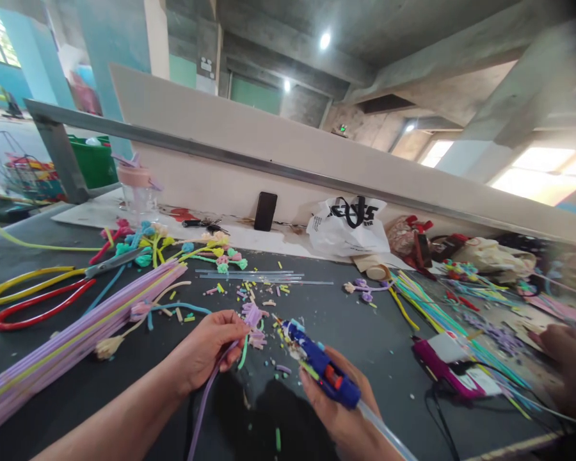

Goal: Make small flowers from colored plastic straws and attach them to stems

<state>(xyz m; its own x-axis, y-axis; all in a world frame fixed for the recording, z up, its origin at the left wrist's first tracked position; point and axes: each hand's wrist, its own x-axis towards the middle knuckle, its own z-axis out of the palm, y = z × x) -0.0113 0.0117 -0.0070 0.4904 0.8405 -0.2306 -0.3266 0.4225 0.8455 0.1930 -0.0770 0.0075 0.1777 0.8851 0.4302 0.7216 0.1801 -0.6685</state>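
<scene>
My left hand (214, 346) pinches a purple pipe-cleaner flower (252, 316) between thumb and fingers, and its purple stem (202, 410) trails down toward me. A green strand hangs beside the fingertips. Wrapped around a blue hot glue gun (322, 370), my right hand (343, 419) holds it with the nozzle toward the flower but apart from it. A clear glue stick (384, 428) sticks out of the gun's rear. Small cut pieces (256, 288) in several colours lie scattered beyond both hands.
Left are a bundle of pipe cleaners (91, 323), scissors (43, 301) and finished flowers (214, 240). Clear glue sticks (269, 276), a phone (265, 211) and a white bag (348, 227) lie farther back. Right are a magenta device (454, 368) with cables and another person's hand (564, 349).
</scene>
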